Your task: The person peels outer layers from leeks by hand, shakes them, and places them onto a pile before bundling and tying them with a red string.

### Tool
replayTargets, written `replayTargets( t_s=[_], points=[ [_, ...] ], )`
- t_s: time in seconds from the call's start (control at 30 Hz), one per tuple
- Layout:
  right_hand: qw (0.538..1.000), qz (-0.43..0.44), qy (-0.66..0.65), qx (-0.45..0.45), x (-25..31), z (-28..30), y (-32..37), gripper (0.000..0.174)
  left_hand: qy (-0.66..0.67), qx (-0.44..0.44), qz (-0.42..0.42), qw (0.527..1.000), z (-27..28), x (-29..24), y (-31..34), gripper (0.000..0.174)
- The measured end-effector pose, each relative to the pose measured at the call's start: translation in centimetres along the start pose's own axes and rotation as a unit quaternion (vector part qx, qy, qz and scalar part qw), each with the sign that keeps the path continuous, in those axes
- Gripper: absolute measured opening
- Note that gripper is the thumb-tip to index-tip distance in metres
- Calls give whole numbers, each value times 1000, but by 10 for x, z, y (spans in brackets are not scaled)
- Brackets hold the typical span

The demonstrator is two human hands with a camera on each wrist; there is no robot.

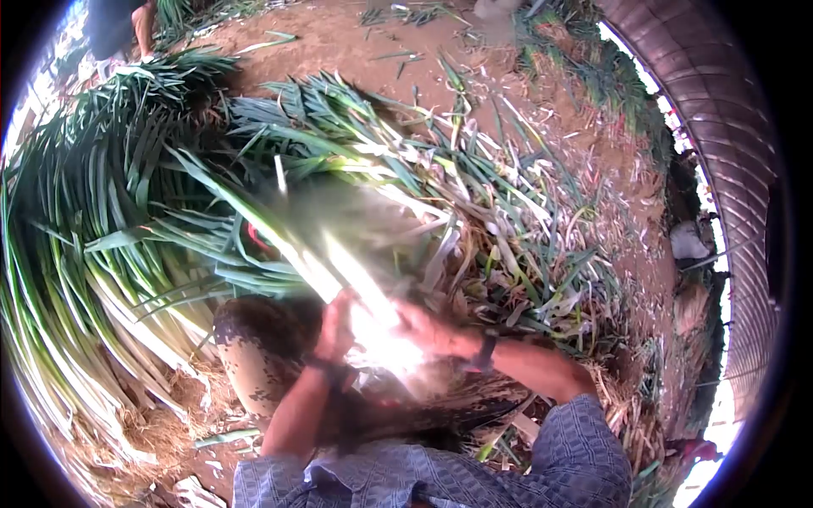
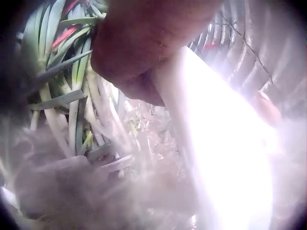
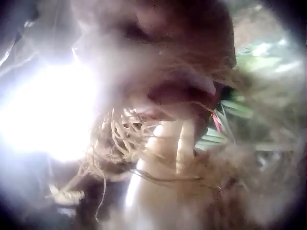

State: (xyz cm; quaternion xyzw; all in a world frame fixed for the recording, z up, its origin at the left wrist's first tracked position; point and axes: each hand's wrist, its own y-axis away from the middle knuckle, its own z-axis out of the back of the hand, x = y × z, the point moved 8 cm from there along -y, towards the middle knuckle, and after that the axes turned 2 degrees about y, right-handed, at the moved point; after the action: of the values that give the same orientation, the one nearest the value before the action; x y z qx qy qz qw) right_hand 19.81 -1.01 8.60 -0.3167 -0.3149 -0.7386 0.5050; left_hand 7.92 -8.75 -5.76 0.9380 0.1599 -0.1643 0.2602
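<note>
A long green onion (image 1: 288, 240) slants up from my hands, its white stalk glaring in the light and its green leaves pointing to the upper left. My left hand (image 1: 336, 326) grips the white stalk; the left wrist view shows curled fingers (image 2: 144, 43) against the overexposed stalk (image 2: 220, 143). My right hand (image 1: 428, 328) is close beside it, holding the onion near its root end. Stringy roots (image 3: 122, 134) hang under the right fingers (image 3: 177, 91) in the right wrist view. A second pale length (image 1: 351, 267), blurred, runs alongside the first stalk.
A large pile of green onions (image 1: 110, 220) lies to the left, roots toward me. Loose leaves and peelings (image 1: 517, 229) cover the ground ahead and to the right. Part of another person (image 1: 142, 30) shows at the upper left. A ribbed cover (image 1: 720, 110) curves along the right.
</note>
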Motion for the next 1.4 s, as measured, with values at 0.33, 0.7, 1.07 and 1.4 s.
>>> replayTargets(
  t_s=[0.33, 0.7, 1.07, 1.4],
  points=[
    [966, -95, -220, -96, 37, -5, 49, 27, 52, 49, 48, 996, -72, -25, 2, 32],
    [900, -22, -305, 309, 92, -33, 157, 26, 29, -21, -6, 999, -69, -39, -7, 21],
    [919, 115, 374, 55, 122, -6, 68, 31, -104, -105, -55, 987, -15, -12, -47, 22],
    [983, -126, 71, 113, 84, 70, 162, 38, -88, -18, -48, 995, -27, -17, -38, 27]
  ],
)
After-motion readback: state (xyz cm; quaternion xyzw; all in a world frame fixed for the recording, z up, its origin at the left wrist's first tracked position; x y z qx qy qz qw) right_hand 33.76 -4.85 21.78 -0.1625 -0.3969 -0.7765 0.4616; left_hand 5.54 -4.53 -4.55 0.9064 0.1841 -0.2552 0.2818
